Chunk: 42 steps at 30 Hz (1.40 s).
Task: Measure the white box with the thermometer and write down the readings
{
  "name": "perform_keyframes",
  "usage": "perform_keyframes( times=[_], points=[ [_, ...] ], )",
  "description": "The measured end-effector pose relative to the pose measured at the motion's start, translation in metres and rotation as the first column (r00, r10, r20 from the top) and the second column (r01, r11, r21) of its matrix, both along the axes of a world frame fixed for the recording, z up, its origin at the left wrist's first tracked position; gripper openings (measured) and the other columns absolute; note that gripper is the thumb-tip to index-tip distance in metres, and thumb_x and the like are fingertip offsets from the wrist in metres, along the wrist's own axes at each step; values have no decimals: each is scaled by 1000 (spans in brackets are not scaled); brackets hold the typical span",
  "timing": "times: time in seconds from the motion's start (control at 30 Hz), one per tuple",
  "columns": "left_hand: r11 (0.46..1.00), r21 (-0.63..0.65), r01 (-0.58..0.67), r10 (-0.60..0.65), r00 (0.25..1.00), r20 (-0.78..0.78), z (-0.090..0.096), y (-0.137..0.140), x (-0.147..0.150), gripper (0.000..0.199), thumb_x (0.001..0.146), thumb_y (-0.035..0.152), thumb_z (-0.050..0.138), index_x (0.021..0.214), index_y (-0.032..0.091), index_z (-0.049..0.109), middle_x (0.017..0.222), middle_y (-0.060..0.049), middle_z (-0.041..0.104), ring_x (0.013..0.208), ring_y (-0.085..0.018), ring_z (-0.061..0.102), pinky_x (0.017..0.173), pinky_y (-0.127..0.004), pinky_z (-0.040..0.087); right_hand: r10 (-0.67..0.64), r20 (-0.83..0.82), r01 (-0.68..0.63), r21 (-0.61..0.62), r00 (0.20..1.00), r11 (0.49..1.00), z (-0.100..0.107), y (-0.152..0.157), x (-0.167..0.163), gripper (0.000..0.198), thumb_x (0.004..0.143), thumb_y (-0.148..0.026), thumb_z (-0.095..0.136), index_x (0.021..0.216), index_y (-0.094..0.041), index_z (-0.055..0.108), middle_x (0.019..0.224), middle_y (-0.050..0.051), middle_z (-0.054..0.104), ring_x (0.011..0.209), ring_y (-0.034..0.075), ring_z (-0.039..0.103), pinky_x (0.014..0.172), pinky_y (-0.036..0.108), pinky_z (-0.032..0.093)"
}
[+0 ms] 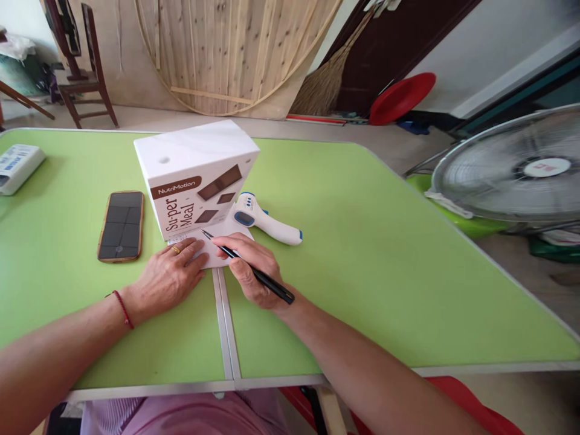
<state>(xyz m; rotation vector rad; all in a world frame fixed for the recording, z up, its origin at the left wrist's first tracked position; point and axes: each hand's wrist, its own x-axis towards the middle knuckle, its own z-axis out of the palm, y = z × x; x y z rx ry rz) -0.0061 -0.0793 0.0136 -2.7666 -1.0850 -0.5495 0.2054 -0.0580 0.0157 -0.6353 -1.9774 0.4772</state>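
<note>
A black pen (263, 277) is gripped in my right hand (254, 269), its tip just above a small sheet of white paper (215, 257). My left hand (174, 275) lies flat, fingers stretched over the paper's left edge. Some writing shows on the paper beside those fingertips. Right behind the paper stands a white box (199, 181) marked "NutriMotion Su-per Meal", hiding the sheet's far part. A white and blue infrared thermometer (267, 220) lies to the right of the box, its head near the paper. Left of the box is a phone (121, 226) with a dark screen.
The green folding table (385, 272) has a metal seam down its middle. A white device (20, 166) sits at the far left. Beyond the right edge stands a large fan (521, 166). A wooden chair (84, 84), a straw broom (333, 72) and a red basin (401, 99) are behind.
</note>
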Motion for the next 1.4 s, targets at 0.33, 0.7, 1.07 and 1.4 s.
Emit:
perform_keyframes(
  times=[0.33, 0.7, 1.07, 1.4],
  points=[
    [999, 39, 33, -32, 999, -16, 3, 2, -3, 26, 106, 19, 46, 116, 10, 68, 124, -20, 70, 121, -33, 68, 96, -47, 63, -52, -20, 52, 8, 998, 999, 0, 2, -3, 24, 97, -34, 52, 106, -20, 70, 85, 7, 74, 74, 19, 69, 68, 34, 60],
    [989, 146, 37, -37, 999, -1, 3, 1, -1, 28, 105, 12, 41, 106, 10, 70, 119, -19, 72, 112, -31, 72, 85, -40, 66, -97, -9, 89, -306, 995, 948, -13, 5, -6, 19, 94, -30, 54, 106, -19, 63, 91, 5, 77, 78, 16, 73, 69, 27, 59],
    [989, 140, 50, -52, 999, 13, 2, 1, -1, 25, 104, 11, 44, 105, 9, 69, 116, -18, 72, 112, -31, 72, 88, -41, 65, -83, 59, 88, -87, 995, 992, -17, 9, -9, 15, 94, -22, 56, 104, -20, 67, 92, 6, 78, 82, 16, 74, 76, 27, 61],
    [983, 160, 87, -92, 996, 24, 7, 4, 0, 35, 107, 12, 36, 101, 6, 70, 109, -20, 73, 106, -31, 74, 84, -42, 66, -49, 74, 50, -2, 996, 999, -20, 12, -7, 18, 96, -22, 55, 108, -22, 68, 92, 4, 77, 84, 17, 74, 79, 28, 61]
  ],
)
